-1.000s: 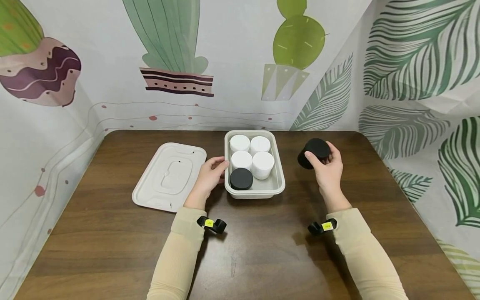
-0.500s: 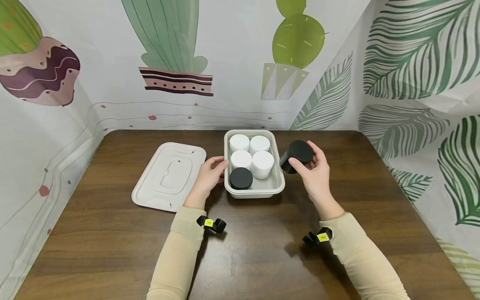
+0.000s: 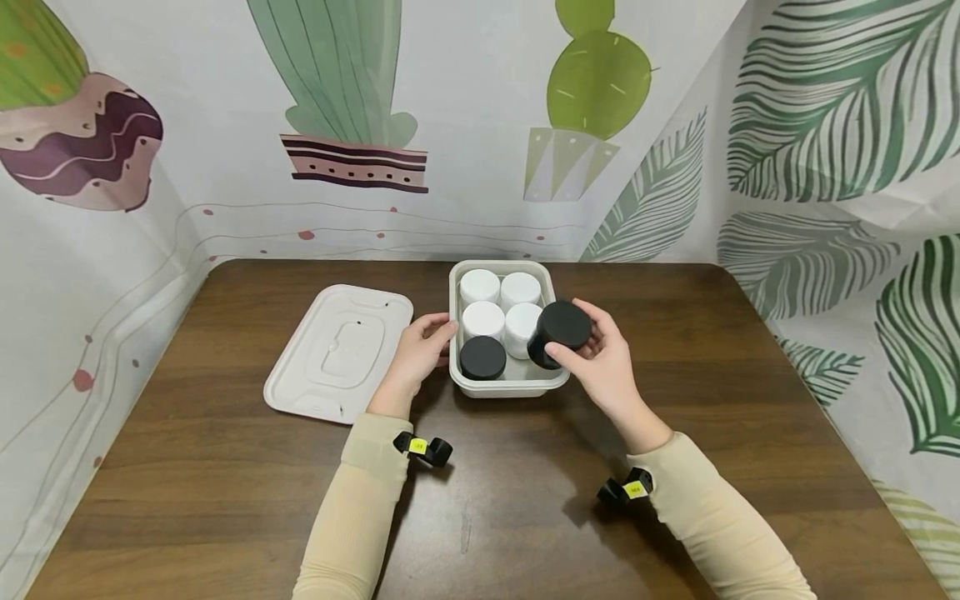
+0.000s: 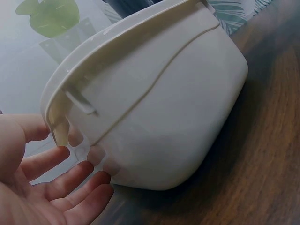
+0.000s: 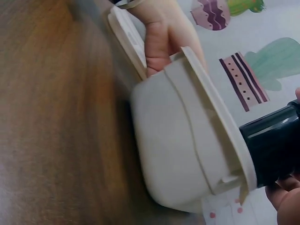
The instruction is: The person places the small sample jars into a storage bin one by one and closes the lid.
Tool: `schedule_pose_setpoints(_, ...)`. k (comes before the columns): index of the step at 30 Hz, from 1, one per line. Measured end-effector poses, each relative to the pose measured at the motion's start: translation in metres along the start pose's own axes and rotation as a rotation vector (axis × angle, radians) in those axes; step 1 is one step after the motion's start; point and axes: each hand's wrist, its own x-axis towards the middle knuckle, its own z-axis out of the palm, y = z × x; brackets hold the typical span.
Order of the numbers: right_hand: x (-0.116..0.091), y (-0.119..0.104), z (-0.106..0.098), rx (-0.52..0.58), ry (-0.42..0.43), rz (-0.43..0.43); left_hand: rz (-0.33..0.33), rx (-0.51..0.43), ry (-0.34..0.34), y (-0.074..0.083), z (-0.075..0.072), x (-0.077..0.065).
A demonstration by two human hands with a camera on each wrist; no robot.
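Observation:
My right hand (image 3: 609, 358) grips a black lidded jar (image 3: 565, 327) by its side, tilted over the right rim of an off-white plastic box (image 3: 510, 387). In the right wrist view the jar (image 5: 274, 143) dips past the box rim. Inside the box stand several white-lidded jars (image 3: 479, 286) and one black-lidded jar (image 3: 483, 357) at the front left. My left hand (image 3: 422, 354) holds the box's left rim. In the left wrist view its thumb is at the rim and its fingertips (image 4: 104, 177) lie against the outer wall.
A matching off-white lid (image 3: 300, 379) lies flat on the brown wooden table (image 3: 495, 508), left of the box. Behind the table hangs a white cloth (image 3: 480, 125) printed with cacti and leaves.
My right hand has carried the black jar leftward from the right of the box to over its front right part. The left hand and the box have stayed in place.

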Motion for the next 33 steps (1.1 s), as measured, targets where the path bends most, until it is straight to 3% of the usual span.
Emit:
schedule_pose_setpoints(9,-0.005,0.004,0.009,-0.074,-0.100,-0.041,-0.039,0.013,-0.004,-0.001,0.001,0.004)
schedule_pose_setpoints(26,-0.005,0.017,0.017,-0.353,-0.132,-0.105,-0.050,-0.001,-0.015,-0.002,-0.001,0.006)
schedule_pose_setpoints(33,-0.004,0.018,0.023,-0.445,-0.205,-0.135,-0.055,-0.006,-0.018,-0.002,-0.001,0.005)
